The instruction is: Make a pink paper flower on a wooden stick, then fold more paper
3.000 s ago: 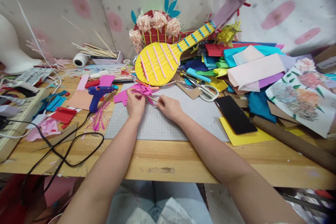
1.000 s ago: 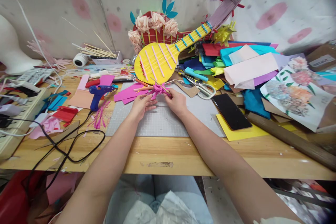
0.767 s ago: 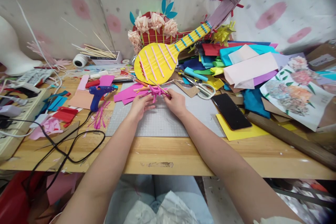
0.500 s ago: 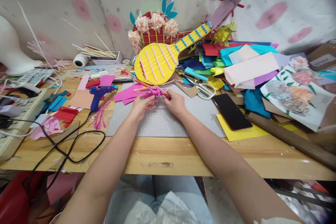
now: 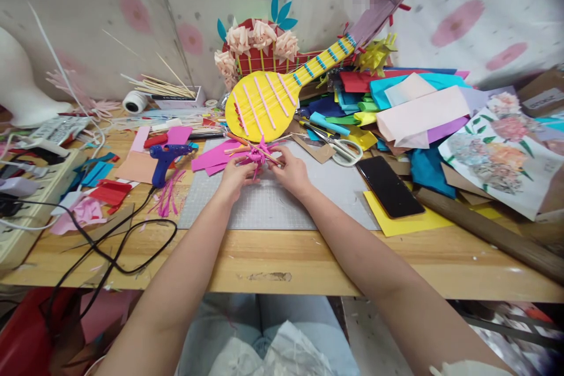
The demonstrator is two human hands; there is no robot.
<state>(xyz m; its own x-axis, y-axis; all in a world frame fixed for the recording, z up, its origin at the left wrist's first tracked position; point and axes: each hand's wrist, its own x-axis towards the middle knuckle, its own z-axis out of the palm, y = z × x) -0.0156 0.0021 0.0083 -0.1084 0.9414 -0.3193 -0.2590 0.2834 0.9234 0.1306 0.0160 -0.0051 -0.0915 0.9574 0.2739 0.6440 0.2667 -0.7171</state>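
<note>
Pinched a slim wooden stick (image 5: 275,161) between the thumb and bent fingers of the right hand (image 5: 291,171), close to its right end. Held the left hand (image 5: 235,179) half curled, with fingers reaching to the lower left side of a magenta paper flower (image 5: 259,154); could not tell a firm pinch there from a loose, propping touch.

Had the flower between both hands, over the grey cutting mat (image 5: 273,211), near the mat's far edge and just in front of the rounded body of a yellow toy lute (image 5: 259,107). Found it left of the right-hand grip and a little farther off, and just beyond the left fingertips; could not pick either hand as clearly nearer. Traced the stick's long axis from the flower to the right fingers, slanting toward the mat's near right corner.

Had loose magenta strips (image 5: 214,158) across the mat's far left corner and a blue glue gun (image 5: 164,161) on the table (image 5: 264,252) past its left edge. Saw scissors (image 5: 348,154) by the far right corner, and a smartphone (image 5: 391,187) resting on a yellow sheet (image 5: 383,223) along the right edge.
</note>
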